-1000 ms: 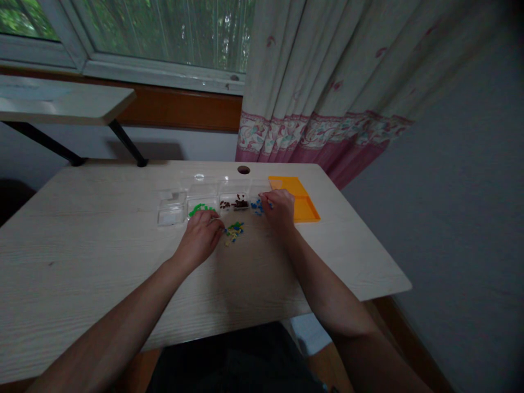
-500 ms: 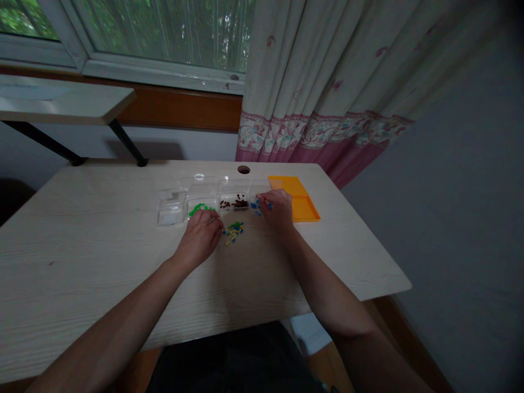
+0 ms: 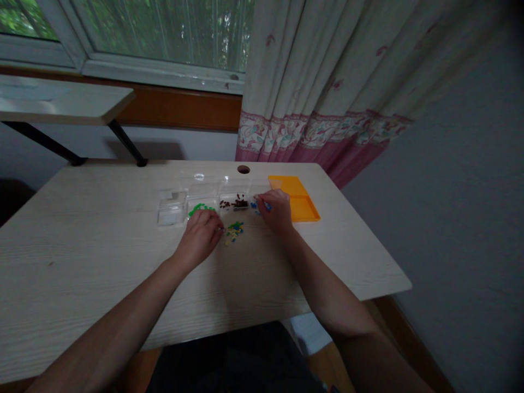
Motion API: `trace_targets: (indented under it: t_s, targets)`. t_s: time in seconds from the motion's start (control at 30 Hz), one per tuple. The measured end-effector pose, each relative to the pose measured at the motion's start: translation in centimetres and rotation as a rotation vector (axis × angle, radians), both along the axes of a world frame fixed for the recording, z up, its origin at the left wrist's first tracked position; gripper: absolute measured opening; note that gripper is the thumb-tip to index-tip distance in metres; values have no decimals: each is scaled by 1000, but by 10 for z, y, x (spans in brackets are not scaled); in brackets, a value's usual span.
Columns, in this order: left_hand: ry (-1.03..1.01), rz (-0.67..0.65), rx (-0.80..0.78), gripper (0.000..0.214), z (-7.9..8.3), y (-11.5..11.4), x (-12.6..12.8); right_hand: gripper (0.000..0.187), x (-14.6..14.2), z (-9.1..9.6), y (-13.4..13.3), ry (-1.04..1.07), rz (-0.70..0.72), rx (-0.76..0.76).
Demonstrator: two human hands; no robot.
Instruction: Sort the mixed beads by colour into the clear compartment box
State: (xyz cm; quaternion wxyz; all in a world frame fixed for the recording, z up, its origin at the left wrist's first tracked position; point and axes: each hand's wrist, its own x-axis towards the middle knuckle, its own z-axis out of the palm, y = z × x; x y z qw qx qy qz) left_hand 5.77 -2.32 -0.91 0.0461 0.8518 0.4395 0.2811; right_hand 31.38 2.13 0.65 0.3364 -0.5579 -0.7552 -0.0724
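- Right hand [image 3: 275, 208] has slid slightly left since the earlier frame, fingertips now nearer the brown pieces [image 3: 240, 203]; left hand [image 3: 202, 232] is about where it was.
- Right fingers: bent, tips drawn close together over the blue pieces [image 3: 254, 206] — too small and dark to tell if they grip one.
- Left fingers: curled, thumb and index near each other at the left edge of the mixed pile [image 3: 234, 230]; can't tell if a piece is pinched there.
- Mixed pile: loose on the bench [image 3: 347, 262], between the hands and a bit nearer the person than the boxes. Green, blue and yellow bits, colours jumbled.
- Green pieces [image 3: 200, 208]: in a clear box [image 3: 189, 214] just beyond the left hand, which hides its near edge.
- Brown pieces: in the next box to the right, bunched toward its right side.
- Blue pieces: right of the brown, partly covered by the right hand — can't tell where their box walls run.
- Small box [image 3: 171, 219]: clear, left end of the row. Clear lids [image 3: 203, 189] stand out behind the row.
- Yellow tray [image 3: 305, 207]: just right of the right hand, partly behind it, divider across the middle.
- Behind the bench: curtain [image 3: 323, 103] right, window [image 3: 172, 27] left.
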Motion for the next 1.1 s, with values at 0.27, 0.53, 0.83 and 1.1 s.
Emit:
trace_targets:
  t_s: [0.27,0.53,0.83,1.1]
  targets:
    - [-182,7,-35,13,2,1,3,21,-19,-3,-12,-30,345,-7]
    - [-312,11,-100,16,-1,2,6,25,-37,-3,-26,-73,550,-23]
    - [-363,-35,-156,21,-4,4,7,19,-41,-3,-28,-62,550,3]
    - [-375,-50,-156,19,-3,3,7,14,-43,-1,-30,-34,568,25]
